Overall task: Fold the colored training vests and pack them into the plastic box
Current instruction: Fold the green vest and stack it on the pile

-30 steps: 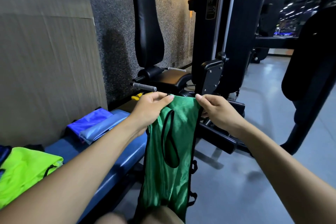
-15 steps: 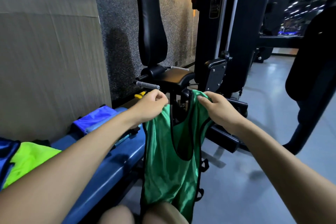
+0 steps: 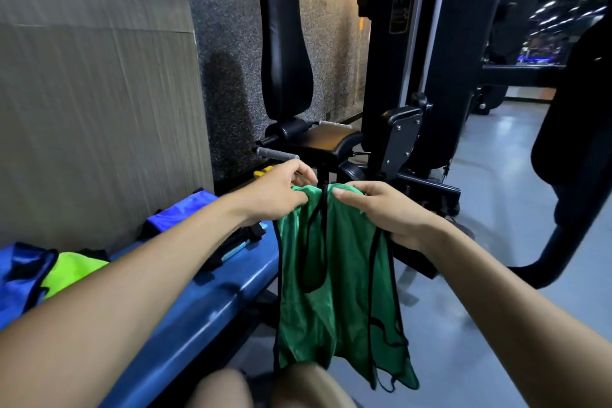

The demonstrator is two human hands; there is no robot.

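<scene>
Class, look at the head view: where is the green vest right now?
The green vest hangs centre frame, pinched at its top by the left hand and right hand, just right of the blue bench.

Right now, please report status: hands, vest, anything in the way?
Left hand and right hand pinch the green vest at its top. Vest hangs unfolded over the knees. Plastic box not in view.
</scene>
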